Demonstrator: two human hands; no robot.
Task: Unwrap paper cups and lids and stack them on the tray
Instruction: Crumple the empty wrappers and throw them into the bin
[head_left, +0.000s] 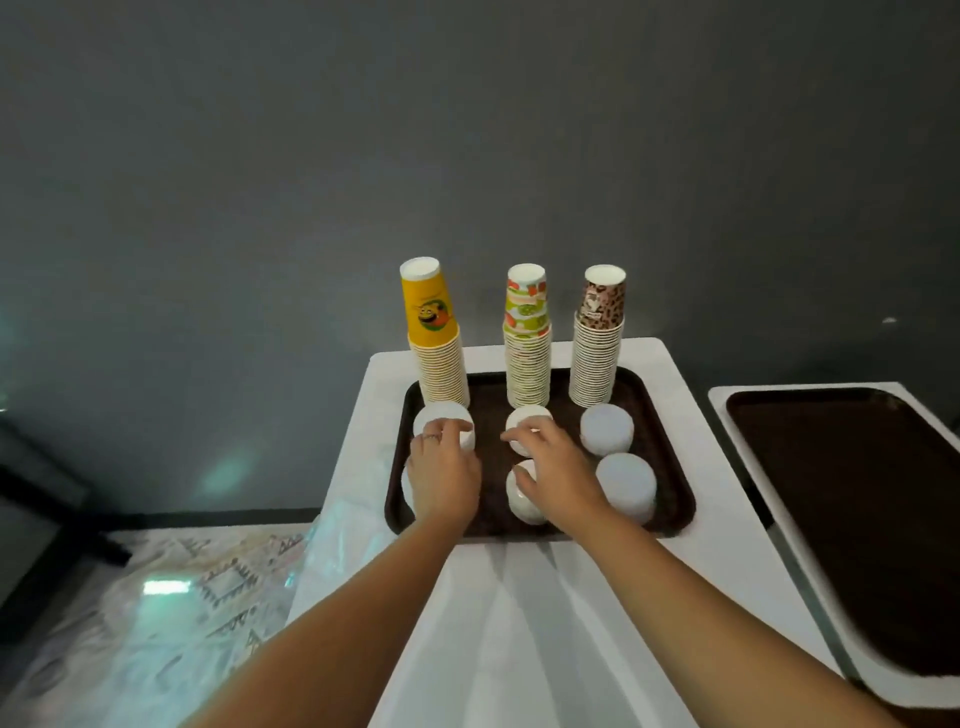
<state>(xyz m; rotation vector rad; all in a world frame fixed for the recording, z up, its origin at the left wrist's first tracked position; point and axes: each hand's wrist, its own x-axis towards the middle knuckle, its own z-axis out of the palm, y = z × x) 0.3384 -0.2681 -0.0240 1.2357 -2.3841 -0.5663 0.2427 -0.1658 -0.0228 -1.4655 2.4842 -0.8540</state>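
Your brown tray (660, 447) sits on a white table (696, 571), at 12 o'clock from you. Along its far edge stand three upside-down cup stacks: the yellow cup stack (436, 343) at 11 o'clock, the green-patterned cup stack (527, 343) at 12 o'clock, and the leopard-print cup stack (597, 338) at 1 o'clock. Open gaps separate the three.

White lid stacks occupy the near rows. The far-left lid stack (444, 418) touches the base of the yellow cups. Your left hand (441, 478) rests on it with fingers curled over its top; whether they grip it cannot be told. A further lid stack appears to lie under that wrist at the tray's left edge, mostly hidden.

Your right hand (556, 467) is spread across the centre column: fingertips on the far-centre lid stack (527, 415), thumb on the near-centre lid stack (524, 501). At 1 o'clock, the far-right lid stack (607, 428) and the near-right lid stack (626, 486) stand untouched, close together, the near one beside the tray's right rim.

Bare tray surface lies between the left and centre columns. A narrow margin of table borders the tray's right edge. At 3 o'clock a second brown tray (857, 519) rests on a separate white surface, apart from yours. At 8 o'clock crumpled clear plastic wrap (182, 597) covers a lower surface.
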